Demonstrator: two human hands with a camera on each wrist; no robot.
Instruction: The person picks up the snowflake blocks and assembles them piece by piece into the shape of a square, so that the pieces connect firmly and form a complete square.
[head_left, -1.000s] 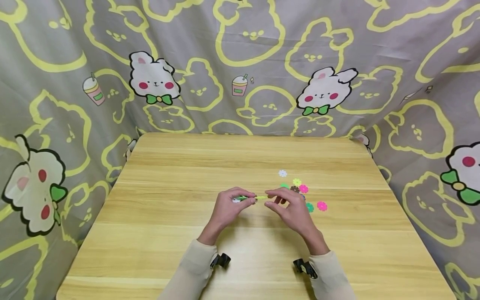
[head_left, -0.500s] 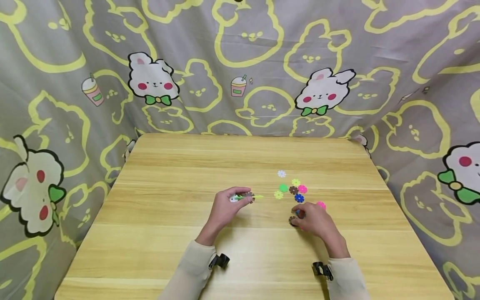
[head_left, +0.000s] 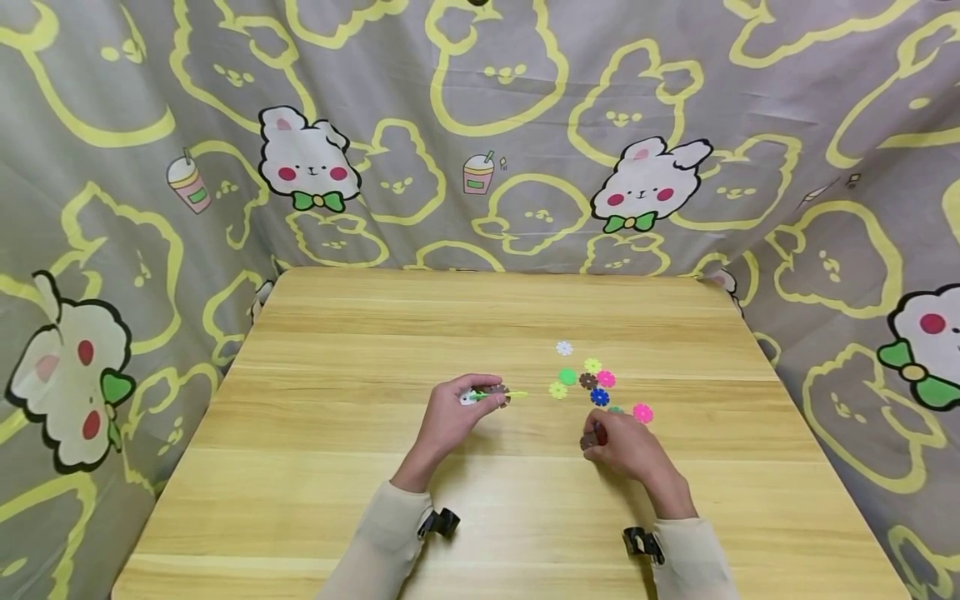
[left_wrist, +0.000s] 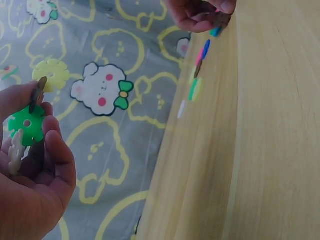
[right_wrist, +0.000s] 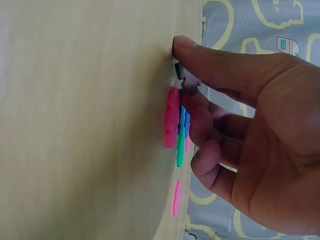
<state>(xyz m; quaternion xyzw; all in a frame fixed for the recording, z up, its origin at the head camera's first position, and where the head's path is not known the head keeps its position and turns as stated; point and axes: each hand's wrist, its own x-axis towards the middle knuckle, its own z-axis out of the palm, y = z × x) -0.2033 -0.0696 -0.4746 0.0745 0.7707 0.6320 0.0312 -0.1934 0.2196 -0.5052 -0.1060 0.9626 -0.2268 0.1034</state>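
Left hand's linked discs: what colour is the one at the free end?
Yellow; that disc shows best in the left wrist view.

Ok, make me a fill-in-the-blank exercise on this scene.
The left hand holds a joined chain whose end toward the right hand is ____.
The pinched disc in the right hand is ____.
The topmost loose disc in the head view is ____.
The rightmost loose disc there is ____.
Missing words: yellow; brown; white; pink.
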